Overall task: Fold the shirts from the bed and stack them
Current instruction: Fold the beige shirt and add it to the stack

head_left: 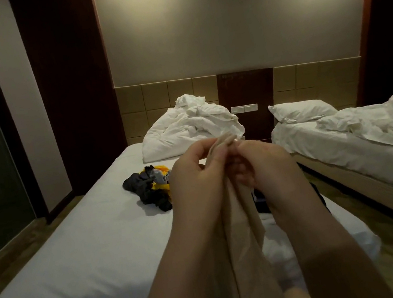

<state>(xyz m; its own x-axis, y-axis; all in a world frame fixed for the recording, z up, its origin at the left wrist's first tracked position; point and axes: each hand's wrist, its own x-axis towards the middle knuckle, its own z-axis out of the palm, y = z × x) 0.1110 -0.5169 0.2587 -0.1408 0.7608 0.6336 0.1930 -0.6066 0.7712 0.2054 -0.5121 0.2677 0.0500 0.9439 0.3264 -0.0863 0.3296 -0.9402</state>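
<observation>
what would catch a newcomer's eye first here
The two hands raised in the middle of the view: the left hand and right hand both grip the top of a beige shirt that hangs down between the arms. Left of them, a dark and yellow clothes pile lies on the near bed, with a crumpled white duvet at its head.

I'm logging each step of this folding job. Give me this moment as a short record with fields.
held: beige shirt, hanging bunched between both hands
left hand: pinches its top edge
right hand: grips its top edge
pile: dark and yellow clothes, unfolded on the bed
bed head: crumpled white duvet
</observation>
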